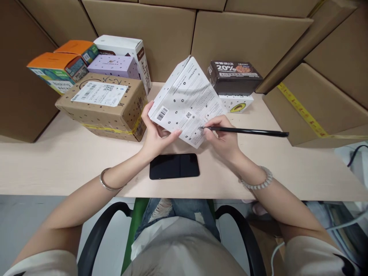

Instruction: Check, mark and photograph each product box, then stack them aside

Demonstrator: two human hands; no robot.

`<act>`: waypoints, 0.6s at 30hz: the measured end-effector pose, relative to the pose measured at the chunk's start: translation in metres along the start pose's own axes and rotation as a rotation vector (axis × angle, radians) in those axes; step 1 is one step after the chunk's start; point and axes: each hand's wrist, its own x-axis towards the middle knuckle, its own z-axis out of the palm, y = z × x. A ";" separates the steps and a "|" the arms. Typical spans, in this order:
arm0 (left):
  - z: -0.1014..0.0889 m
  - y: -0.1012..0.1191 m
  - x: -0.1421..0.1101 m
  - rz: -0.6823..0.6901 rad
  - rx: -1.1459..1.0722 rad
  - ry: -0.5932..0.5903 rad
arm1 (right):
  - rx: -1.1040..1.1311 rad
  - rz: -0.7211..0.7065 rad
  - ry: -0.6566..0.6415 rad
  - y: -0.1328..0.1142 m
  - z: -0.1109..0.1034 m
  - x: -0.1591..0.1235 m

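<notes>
My left hand grips the lower left edge of a white printed box and tilts it up over the table, barcode side facing me. My right hand pinches a long black pen, whose tip touches the box's lower right corner while the rest points right. A black phone lies flat on the table just below both hands. Each wrist wears a bracelet.
A taped brown parcel sits left of the hands, with orange, purple and white boxes behind it. A dark "20%" box rests on a small white box at the back. Large cartons wall the light table.
</notes>
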 end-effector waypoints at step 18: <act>-0.010 -0.012 0.011 -0.262 -0.211 0.011 | -0.807 -0.281 -0.609 -0.020 -0.019 -0.030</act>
